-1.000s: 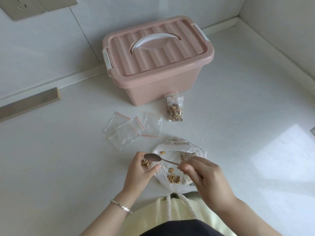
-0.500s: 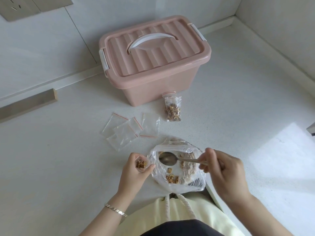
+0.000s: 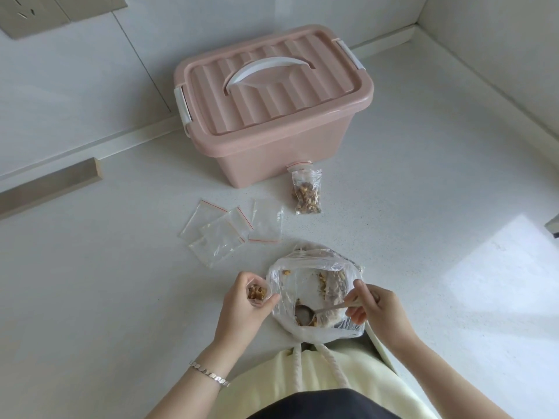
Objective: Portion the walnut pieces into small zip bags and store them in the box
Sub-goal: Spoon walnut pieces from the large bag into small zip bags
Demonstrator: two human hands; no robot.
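**Spoon back down in the big bag for another scoop**

Spoon (image 3: pixel 304 313) has dropped from near the bag mouth half a second ago to the near bottom of the big plastic bag (image 3: pixel 302 266). Its bowl now sits low among the walnut pieces (image 3: pixel 331 286). Right hand (image 3: pixel 378 309) pinches the far end of the spoon handle, fingers curled on it. Left hand (image 3: pixel 242 309) is curled round a small zip bag (image 3: pixel 257 293), mouth up and open, part-filled with walnut. That hand has barely shifted.

Key relation: the spoon's long axis runs roughly left-right, bowl end toward the left hand, handle toward the right. The held zip bag lies left of the bowl and a bit beyond it, just beside the big bag's left rim. A loaded spoon would likely need to lift over that rim and go left, a short trip.

Outward: about three empty zip bags (image 3: pixel 230 231) lie flat and overlapping on the tabletop (image 3: pixel 423 222), beyond the left hand. One filled zip bag (image 3: pixel 307 195), apparently sealed, lies against or just beside the front wall of the pink storage box (image 3: pixel 272 152). Box lid (image 3: pixel 272 95) is on and the side latches look down, so contents can't be seen.

Judged progress: one portion done, second in hand, storing not started.
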